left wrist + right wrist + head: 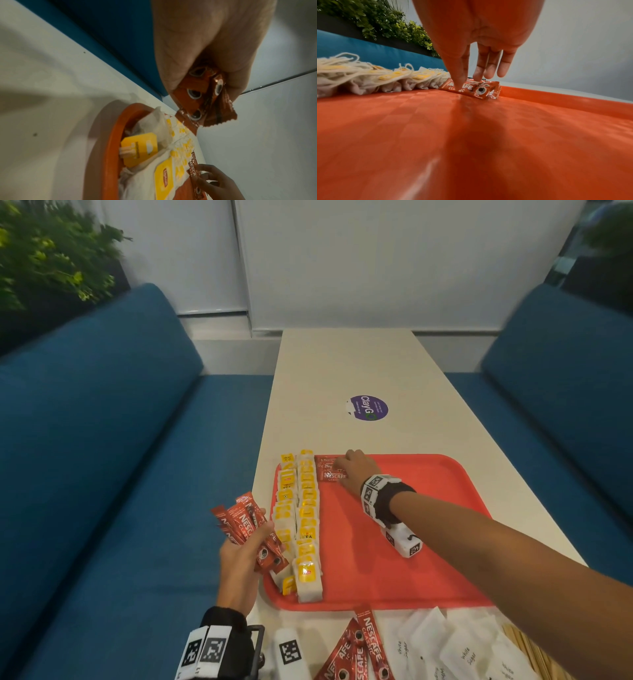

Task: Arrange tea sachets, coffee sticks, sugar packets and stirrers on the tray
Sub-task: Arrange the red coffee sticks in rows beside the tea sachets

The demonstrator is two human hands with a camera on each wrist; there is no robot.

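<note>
Our right fingertips (pixel 459 81) press straight down on a coffee stick (pixel 471 89) at the far end of the tray (pixel 411 542), thumb and forefinger touching its wrapper while the other fingers hang loose and nearly straight; we judge this is to nudge it square against the sticks already laid there, just beside the tea bags (pixel 301 518). So the right hand (pixel 356 470) is pressing rather than gripping. Our left hand (pixel 239 563) curls tightly round a bundle of coffee sticks (pixel 250 525), held off the tray's left edge, probably as a ready supply so each can be passed across in turn. The tea bags lie in two overlapping rows along the tray's left side, leaving the middle free. On the table nearest us wait more loose sticks (pixel 359 648), white sugar packets (pixel 455 648) and, at the corner, what look like wooden stirrers (pixel 527 648).
</note>
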